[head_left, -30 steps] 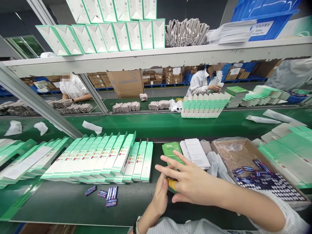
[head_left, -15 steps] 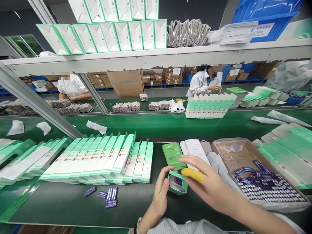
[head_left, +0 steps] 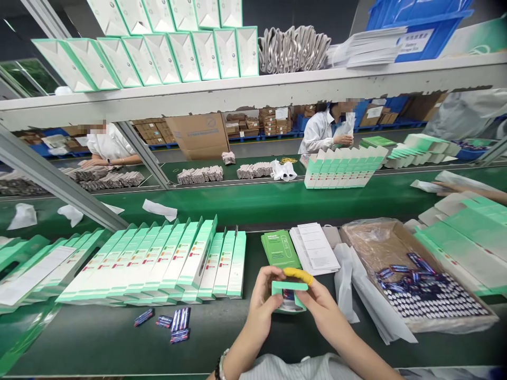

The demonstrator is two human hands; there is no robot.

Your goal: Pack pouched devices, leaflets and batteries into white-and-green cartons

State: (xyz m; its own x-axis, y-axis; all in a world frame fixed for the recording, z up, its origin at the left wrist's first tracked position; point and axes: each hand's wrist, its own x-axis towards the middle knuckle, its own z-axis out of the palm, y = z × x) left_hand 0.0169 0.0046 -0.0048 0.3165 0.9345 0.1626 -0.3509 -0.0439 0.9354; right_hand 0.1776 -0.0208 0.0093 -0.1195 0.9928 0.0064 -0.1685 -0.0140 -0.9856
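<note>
Both my hands grip one small green-and-white carton point(head_left: 290, 286) in front of me, its end facing me. My left hand point(head_left: 264, 295) holds its left side, the thumb at the opening. My right hand point(head_left: 317, 295) closes on its right side; a yellow cover point(head_left: 298, 274) wraps one finger along the top edge. Something partly white and dark shows inside the carton, too hidden to name. Just beyond it lie green booklets point(head_left: 281, 249) and a stack of white printed leaflets point(head_left: 315, 248).
Left, a row of green-and-white cartons point(head_left: 150, 264) leans; loose batteries point(head_left: 180, 319) lie before it. A battery-filled box point(head_left: 435, 301) stands right, beside white pouches point(head_left: 368, 295). A shelf point(head_left: 237, 97) crosses above. Two people work opposite; another person's hand point(head_left: 455, 187) reaches in at right.
My right hand has come down from above the carton to grip its right side. The carton's top flap now lies across the opening. Another person's hand has appeared at the right.
</note>
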